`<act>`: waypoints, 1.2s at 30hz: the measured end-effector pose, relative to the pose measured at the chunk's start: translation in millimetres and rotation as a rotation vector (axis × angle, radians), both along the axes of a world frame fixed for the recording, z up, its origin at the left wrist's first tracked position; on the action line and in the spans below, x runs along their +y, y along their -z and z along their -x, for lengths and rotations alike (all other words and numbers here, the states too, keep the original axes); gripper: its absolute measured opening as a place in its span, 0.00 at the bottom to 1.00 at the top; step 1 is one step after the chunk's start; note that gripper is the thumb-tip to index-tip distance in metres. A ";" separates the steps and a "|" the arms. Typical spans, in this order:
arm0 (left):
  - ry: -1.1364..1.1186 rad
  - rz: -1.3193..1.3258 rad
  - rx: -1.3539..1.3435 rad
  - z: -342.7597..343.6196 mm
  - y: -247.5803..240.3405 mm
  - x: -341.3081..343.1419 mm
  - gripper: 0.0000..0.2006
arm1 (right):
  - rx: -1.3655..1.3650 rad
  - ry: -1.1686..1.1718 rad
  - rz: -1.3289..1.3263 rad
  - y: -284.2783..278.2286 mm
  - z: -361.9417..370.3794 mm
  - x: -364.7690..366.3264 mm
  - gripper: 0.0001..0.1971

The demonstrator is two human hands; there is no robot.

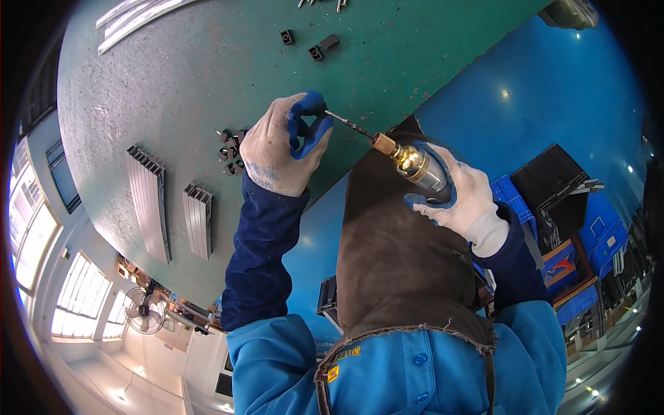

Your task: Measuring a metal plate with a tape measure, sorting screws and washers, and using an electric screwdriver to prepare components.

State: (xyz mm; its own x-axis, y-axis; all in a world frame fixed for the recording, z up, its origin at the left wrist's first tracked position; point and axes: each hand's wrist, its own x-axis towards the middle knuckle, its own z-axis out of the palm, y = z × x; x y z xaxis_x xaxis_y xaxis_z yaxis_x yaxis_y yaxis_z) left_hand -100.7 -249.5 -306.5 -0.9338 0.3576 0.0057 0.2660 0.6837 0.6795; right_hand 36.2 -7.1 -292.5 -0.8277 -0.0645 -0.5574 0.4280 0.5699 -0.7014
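Note:
My right hand, in a white glove with blue coating, is wrapped round the body of a power screwdriver. The tool has a grey barrel, a shiny brass-coloured front and a tan collar. Its long dark bit points up and left over the table edge, ending in a thin silvery tip. At that tip, the thumb and forefinger of my left hand curl into a ring and pinch together. Whatever lies between these fingertips is too small to make out. Several small black parts lie on the table beside my left wrist.
The green table carries two bundles of aluminium profiles, one longer and one shorter. Black blocks and long silvery strips lie farther off. Blue crates stand on the blue floor at right. A brown apron covers my front.

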 end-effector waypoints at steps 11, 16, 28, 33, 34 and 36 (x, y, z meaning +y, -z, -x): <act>0.414 0.363 -0.078 2.6 -9.5 -29.1 0.20 | -0.127 -0.425 -0.361 -9.0 17.7 -6.7 0.41; 0.519 0.611 0.034 12.6 -12.0 -24.6 0.18 | -0.021 -0.447 -0.328 6.0 4.7 -11.0 0.40; 0.546 0.474 -0.141 20.3 -2.0 -25.5 0.19 | -0.096 -0.543 -0.452 2.6 13.0 -24.0 0.36; 0.536 0.457 -0.153 23.1 0.4 -29.1 0.19 | -0.115 -0.541 -0.458 4.2 16.3 -31.6 0.37; 0.526 0.454 -0.143 23.1 0.1 -30.0 0.19 | -0.122 -0.536 -0.457 3.9 18.0 -33.2 0.37; 0.505 0.450 -0.125 22.9 -0.1 -31.9 0.19 | -0.136 -0.528 -0.454 3.1 21.0 -36.6 0.38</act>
State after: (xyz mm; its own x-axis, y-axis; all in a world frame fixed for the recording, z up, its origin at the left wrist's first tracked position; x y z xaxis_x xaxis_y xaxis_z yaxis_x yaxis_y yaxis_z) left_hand -123.6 -281.4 -306.3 -0.6357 0.6918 -0.3425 0.5643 0.7192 0.4053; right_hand 15.3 -43.7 -295.6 -0.6706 -0.1751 -0.7208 0.0807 0.9488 -0.3055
